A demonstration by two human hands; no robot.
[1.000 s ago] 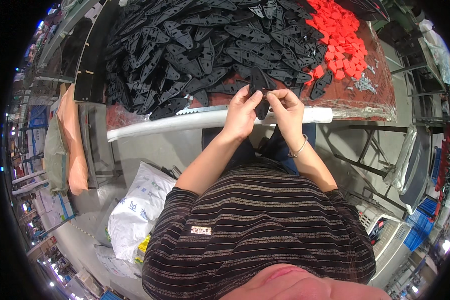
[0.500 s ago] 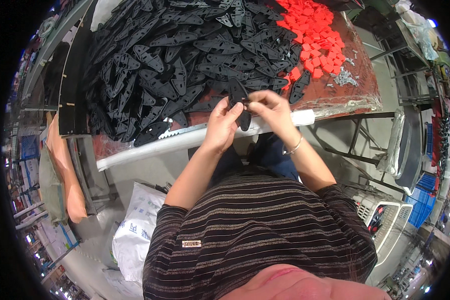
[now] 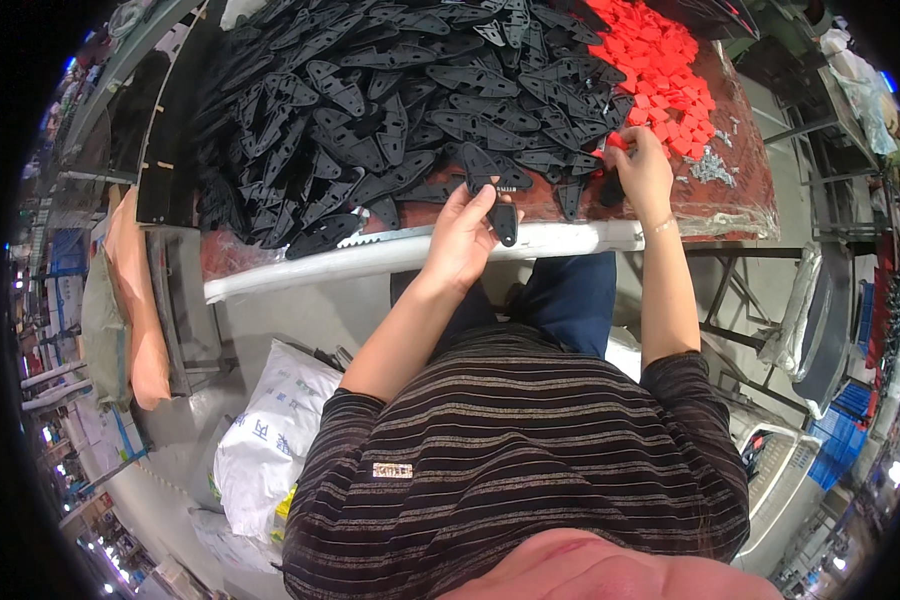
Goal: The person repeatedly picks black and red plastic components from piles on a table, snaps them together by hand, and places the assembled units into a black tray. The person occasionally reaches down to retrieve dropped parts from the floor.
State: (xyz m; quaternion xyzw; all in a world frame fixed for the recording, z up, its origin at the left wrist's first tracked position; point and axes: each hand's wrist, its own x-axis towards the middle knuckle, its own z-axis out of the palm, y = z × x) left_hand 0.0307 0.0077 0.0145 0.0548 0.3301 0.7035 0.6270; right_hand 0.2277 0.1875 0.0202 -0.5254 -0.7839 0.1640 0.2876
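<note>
Nearest us is the knit shirt (image 3: 510, 430), dark with pale, flecked stripes; on the near left slumps a creased, white woven-looking sack (image 3: 275, 435). Farther on, a smooth white padded tube (image 3: 560, 240) runs along the table's near edge.

Just above it, we see the left hand (image 3: 462, 238) gripping a wing-shaped black plate (image 3: 507, 218), matt and plastic-looking, with small holes, held aslant between thumb and fingers. To the right, the right hand (image 3: 644, 175) is narrow, its fingertips drawn together at a red block (image 3: 616, 140); we cannot tell whether they grip it.

Beyond, similar black plates (image 3: 360, 90) lie heaped across the reddish-brown, film-covered table (image 3: 745, 205). On the right sit scattered silvery bits (image 3: 713, 168), too small for us to make out, and farther, a pile of glossy, angular red blocks (image 3: 660, 70).
</note>
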